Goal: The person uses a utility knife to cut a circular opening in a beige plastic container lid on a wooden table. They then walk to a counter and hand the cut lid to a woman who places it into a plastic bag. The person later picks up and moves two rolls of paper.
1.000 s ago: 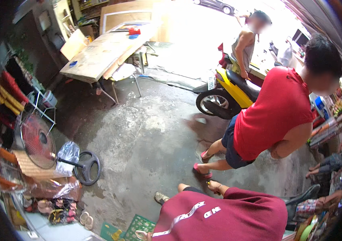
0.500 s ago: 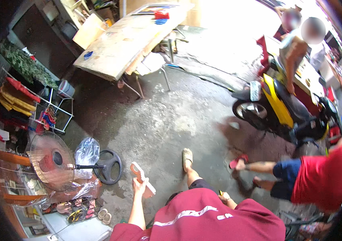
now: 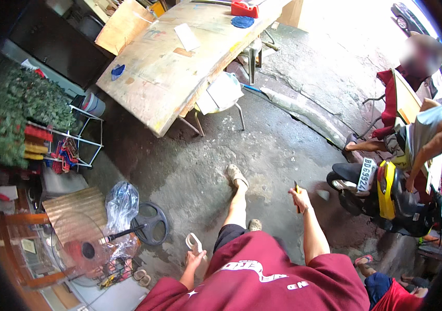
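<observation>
My left hand [image 3: 196,258] is closed around a flat white piece with a looped, ring-like end [image 3: 193,241]; its lower part is partly hidden by my fingers and shirt. My right hand [image 3: 300,198] reaches forward, closed on a slim black-and-yellow utility knife [image 3: 297,187] that sticks out above and below the fingers. Both hands are over the grey concrete floor, well apart from each other.
Ahead stands a large worn wooden worktable [image 3: 148,72] bearing a red tape dispenser [image 3: 244,9]. A standing fan [image 3: 87,250] is at lower left. To the right are a yellow-and-black motorbike [image 3: 387,192], a person in grey [image 3: 431,135] and a person in red [image 3: 400,298].
I have moved forward, so the worktable looks nearer. My right hand has come up and out with the utility knife; my left hand has drawn lower and closer to my body.
</observation>
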`<act>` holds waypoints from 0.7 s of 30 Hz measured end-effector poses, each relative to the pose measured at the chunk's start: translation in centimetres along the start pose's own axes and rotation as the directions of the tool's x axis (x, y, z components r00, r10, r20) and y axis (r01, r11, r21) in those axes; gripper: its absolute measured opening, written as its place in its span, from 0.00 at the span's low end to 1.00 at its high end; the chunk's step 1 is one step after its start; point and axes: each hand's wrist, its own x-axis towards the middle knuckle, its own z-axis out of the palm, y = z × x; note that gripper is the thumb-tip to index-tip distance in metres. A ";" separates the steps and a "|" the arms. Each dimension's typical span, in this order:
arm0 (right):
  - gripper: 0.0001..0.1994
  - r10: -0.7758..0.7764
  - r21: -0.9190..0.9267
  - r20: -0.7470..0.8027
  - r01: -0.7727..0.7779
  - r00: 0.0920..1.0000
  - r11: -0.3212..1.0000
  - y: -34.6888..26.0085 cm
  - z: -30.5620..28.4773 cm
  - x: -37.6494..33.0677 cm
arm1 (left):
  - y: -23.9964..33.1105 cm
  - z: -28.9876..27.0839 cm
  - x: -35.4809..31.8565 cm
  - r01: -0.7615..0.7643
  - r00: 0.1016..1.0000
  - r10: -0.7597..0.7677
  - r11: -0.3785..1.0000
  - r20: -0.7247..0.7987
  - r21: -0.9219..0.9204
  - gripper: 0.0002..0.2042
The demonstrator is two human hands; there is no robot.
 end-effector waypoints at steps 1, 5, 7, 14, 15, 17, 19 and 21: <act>0.09 0.020 0.011 0.006 -0.020 1.000 1.000 -2.1 1.3 2.7 | 1.0 -0.2 0.6 0.075 0.994 -0.072 0.996 -0.079 0.044 0.43; 0.11 0.013 0.125 0.041 -0.018 0.999 0.992 -8.1 6.5 11.6 | 6.2 -3.1 6.9 0.002 1.000 -0.004 0.996 -0.018 -0.093 0.46; 0.11 0.037 0.269 0.082 -0.058 0.996 0.961 -11.2 9.4 16.5 | 13.8 -6.1 11.6 -0.047 0.993 0.033 0.992 -0.113 -0.120 0.44; 0.13 0.046 0.328 0.138 -0.090 0.989 0.940 -22.4 20.7 34.3 | 22.1 -12.4 11.2 -0.145 0.966 0.130 0.988 -0.223 -0.053 0.44; 0.14 0.045 0.342 0.130 -0.087 0.990 0.936 -23.3 22.2 37.5 | 21.8 -12.1 10.5 -0.116 0.963 0.097 0.991 -0.252 -0.064 0.43; 0.15 0.057 0.364 0.089 -0.086 0.994 0.927 -24.5 24.4 43.6 | 20.5 -11.8 10.0 -0.047 0.971 0.016 0.991 -0.237 -0.125 0.40; 0.16 0.083 0.367 -0.001 -0.077 0.997 0.927 -24.8 25.8 49.8 | 23.0 -12.0 10.0 0.136 0.971 -0.155 0.984 -0.184 -0.112 0.38; 0.16 0.111 0.426 0.053 -0.123 0.992 0.896 -26.6 28.7 52.7 | 24.7 -12.6 9.0 0.251 0.959 -0.255 0.967 -0.121 -0.052 0.37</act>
